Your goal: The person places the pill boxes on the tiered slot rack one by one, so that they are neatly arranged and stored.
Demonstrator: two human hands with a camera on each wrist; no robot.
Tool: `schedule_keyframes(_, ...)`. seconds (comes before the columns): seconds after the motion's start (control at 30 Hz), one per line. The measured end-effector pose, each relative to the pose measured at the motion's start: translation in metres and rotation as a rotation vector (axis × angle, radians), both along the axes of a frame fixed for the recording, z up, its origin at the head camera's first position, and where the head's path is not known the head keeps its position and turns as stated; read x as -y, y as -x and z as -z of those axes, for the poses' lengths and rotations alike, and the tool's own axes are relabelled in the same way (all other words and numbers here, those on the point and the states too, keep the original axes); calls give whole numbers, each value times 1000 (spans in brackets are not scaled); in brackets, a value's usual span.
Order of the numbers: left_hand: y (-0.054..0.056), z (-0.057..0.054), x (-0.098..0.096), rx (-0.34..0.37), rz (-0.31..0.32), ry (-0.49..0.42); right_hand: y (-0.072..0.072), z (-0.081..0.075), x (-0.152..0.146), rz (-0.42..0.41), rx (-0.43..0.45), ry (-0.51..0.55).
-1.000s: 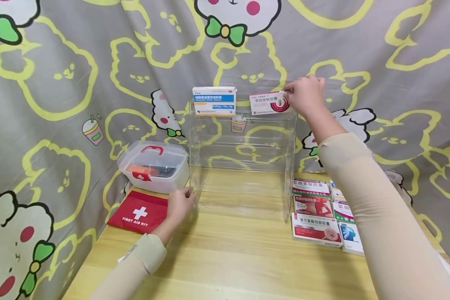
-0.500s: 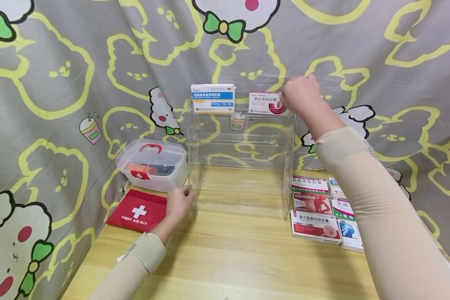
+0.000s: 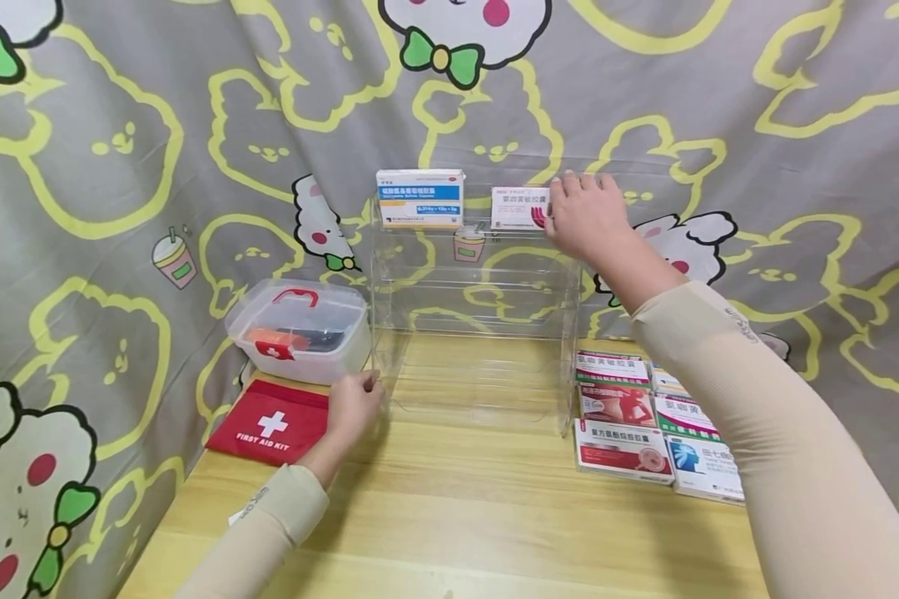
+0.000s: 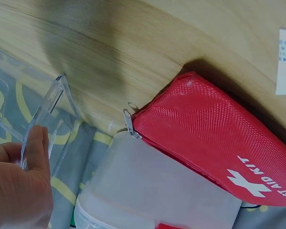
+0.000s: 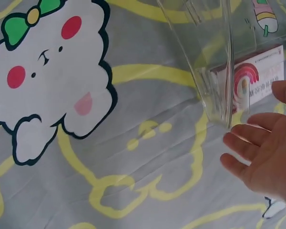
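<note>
A clear acrylic display rack [image 3: 475,329] with several tiers stands on the wooden table. My left hand [image 3: 355,403] pinches the rack's left side panel between thumb and fingers, as the left wrist view [image 4: 26,183] also shows. On the top tier, a white and magenta medicine box [image 3: 515,208] leans at the right. My right hand [image 3: 588,215], fingers extended, is at that box's right end and covers part of it in the head view. In the right wrist view the fingers are loosely spread and grip nothing. A blue and white medicine box [image 3: 421,200] stands at the top tier's left.
Several medicine boxes [image 3: 624,449] lie in two columns right of the rack. On the left are a translucent first aid box [image 3: 322,362] with a red handle and a red first aid pouch [image 3: 258,416]. A patterned curtain [image 3: 270,191] hangs behind.
My right hand has let go of the white and magenta box, opened its fingers and shifted slightly left over the box's end. The left hand keeps its hold on the rack.
</note>
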State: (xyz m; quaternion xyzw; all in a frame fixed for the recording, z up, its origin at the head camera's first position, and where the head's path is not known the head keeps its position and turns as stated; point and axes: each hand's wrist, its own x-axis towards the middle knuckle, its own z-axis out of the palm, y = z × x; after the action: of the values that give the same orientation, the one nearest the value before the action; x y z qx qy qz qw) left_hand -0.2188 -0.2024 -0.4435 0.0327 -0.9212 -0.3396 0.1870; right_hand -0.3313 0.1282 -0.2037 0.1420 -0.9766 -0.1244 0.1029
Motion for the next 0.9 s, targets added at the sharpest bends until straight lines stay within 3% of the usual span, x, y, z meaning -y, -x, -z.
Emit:
schedule_keyframes(0.23, -1, 0, -2, 14, 15, -1, -32, -19, -29, -21, -28, 111)
schedule_keyframes(0.33, -2, -2, -1, 13, 14, -3, -54, -13, -41, -42, -89, 140)
schedule_keyframes(0.43, -3, -4, -1, 11, 9, -7, -74, 11, -53, -133, -183, 164)
schedule_keyframes(0.57, -3, -2, -2, 24, 11, 2, -100, 50, -70, -188, -191, 179)
schedule_keyframes(0.73, -3, 0, -2, 40, 12, 0, -123, 90, -93, -109, -28, 202)
schedule_keyframes(0.9, -2, 0, 0, 23, 4, 1, -126, 123, -113, -74, 178, 188)
